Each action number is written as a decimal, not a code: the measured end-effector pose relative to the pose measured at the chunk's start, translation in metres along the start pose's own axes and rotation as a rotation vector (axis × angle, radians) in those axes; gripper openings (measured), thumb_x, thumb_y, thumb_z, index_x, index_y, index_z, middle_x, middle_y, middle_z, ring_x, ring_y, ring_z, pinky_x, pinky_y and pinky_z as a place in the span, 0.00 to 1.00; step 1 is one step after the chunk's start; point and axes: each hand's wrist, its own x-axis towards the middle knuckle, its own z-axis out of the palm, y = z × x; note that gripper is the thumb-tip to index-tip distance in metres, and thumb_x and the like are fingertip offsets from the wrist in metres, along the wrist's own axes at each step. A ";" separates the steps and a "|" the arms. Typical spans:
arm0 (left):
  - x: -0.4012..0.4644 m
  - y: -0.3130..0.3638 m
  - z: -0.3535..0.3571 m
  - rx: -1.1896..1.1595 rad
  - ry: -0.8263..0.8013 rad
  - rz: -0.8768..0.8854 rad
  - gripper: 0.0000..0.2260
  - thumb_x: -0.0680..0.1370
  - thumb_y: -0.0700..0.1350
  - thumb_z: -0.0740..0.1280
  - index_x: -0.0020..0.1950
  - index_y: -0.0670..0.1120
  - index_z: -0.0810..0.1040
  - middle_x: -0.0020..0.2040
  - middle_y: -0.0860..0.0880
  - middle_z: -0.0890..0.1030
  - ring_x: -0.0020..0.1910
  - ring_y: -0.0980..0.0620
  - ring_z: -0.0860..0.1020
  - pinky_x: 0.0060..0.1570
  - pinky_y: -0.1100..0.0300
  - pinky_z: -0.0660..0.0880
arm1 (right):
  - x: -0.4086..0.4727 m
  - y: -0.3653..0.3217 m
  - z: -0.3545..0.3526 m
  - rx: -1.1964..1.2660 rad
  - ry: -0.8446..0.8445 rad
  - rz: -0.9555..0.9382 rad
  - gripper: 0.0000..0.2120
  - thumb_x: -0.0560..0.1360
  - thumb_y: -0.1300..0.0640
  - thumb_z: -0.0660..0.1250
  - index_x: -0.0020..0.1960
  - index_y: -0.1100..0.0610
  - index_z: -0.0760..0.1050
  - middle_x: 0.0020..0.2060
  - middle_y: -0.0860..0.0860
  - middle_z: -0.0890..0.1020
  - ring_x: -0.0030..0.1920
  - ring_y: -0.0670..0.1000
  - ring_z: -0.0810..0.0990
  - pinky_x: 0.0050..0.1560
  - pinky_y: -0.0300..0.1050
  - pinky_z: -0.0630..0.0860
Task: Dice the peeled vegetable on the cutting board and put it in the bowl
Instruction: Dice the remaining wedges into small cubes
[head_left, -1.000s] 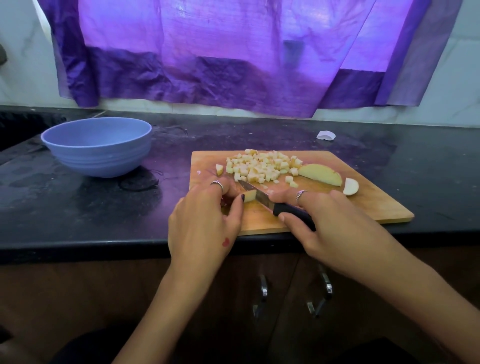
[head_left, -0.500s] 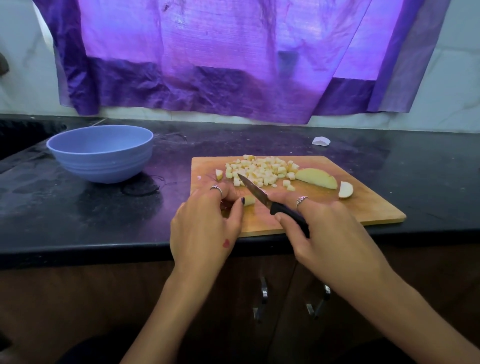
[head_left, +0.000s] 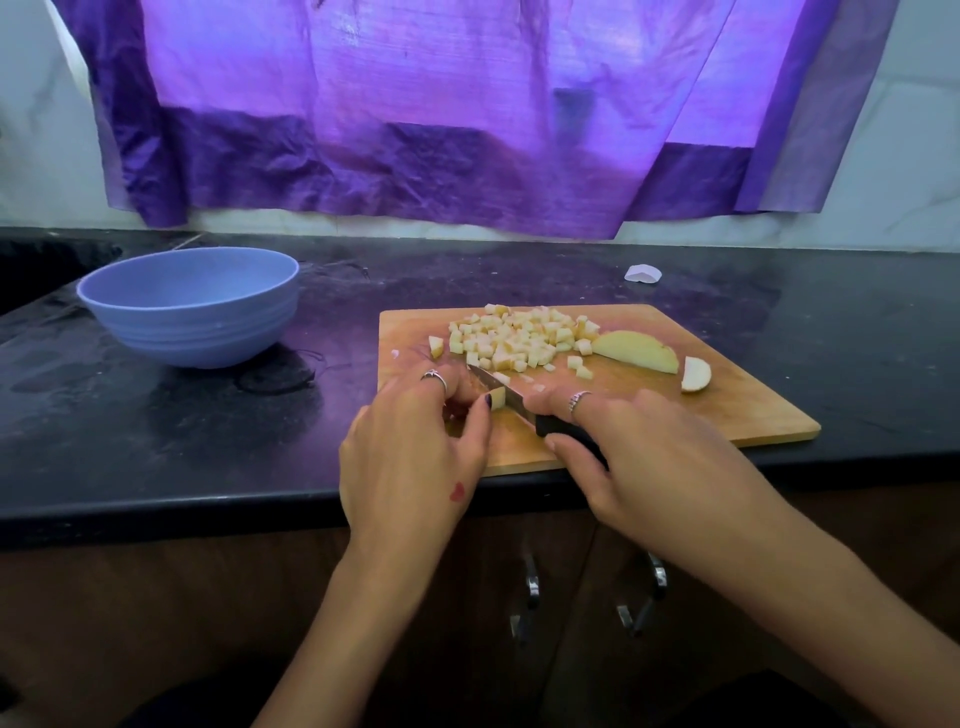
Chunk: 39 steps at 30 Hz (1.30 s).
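Note:
A wooden cutting board (head_left: 753, 410) lies on the black counter. On its far part sits a heap of pale diced vegetable (head_left: 519, 338), with a larger peeled wedge (head_left: 636, 351) and a small end piece (head_left: 696, 374) to its right. My left hand (head_left: 415, 447) pinches a small strip of vegetable (head_left: 497, 398) near the board's front left; most of the strip is hidden under my fingers. My right hand (head_left: 639, 457) grips the black handle of a knife (head_left: 498, 387), whose blade lies against that strip. The blue bowl (head_left: 192, 306) stands to the left of the board.
A small white scrap (head_left: 643, 273) lies on the counter behind the board. A dark ring-shaped mark or cord (head_left: 280, 371) sits by the bowl. Purple cloth hangs on the wall behind. Cabinet handles (head_left: 530, 587) are below the counter edge.
The knife blade, lifted half a second ago, has come back down onto the strip held by my left hand. The view has shifted slightly.

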 end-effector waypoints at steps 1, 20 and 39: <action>0.000 0.000 0.000 0.001 -0.004 -0.003 0.08 0.76 0.54 0.67 0.39 0.56 0.72 0.39 0.59 0.73 0.38 0.58 0.69 0.40 0.60 0.63 | -0.004 0.001 -0.002 -0.005 -0.004 -0.004 0.19 0.80 0.45 0.53 0.71 0.38 0.59 0.49 0.44 0.77 0.48 0.47 0.75 0.40 0.41 0.68; 0.002 -0.004 0.003 0.009 -0.020 0.020 0.06 0.76 0.53 0.67 0.40 0.56 0.73 0.39 0.59 0.73 0.41 0.58 0.71 0.41 0.59 0.65 | -0.003 0.001 0.006 0.097 0.136 0.005 0.18 0.79 0.45 0.56 0.69 0.39 0.65 0.40 0.44 0.77 0.34 0.43 0.68 0.32 0.37 0.64; -0.001 -0.006 0.000 -0.014 -0.043 0.042 0.06 0.76 0.53 0.67 0.41 0.54 0.76 0.46 0.56 0.77 0.45 0.55 0.74 0.43 0.59 0.66 | -0.018 0.003 -0.008 -0.057 0.111 -0.004 0.16 0.80 0.46 0.54 0.68 0.40 0.64 0.44 0.47 0.78 0.43 0.50 0.76 0.38 0.44 0.66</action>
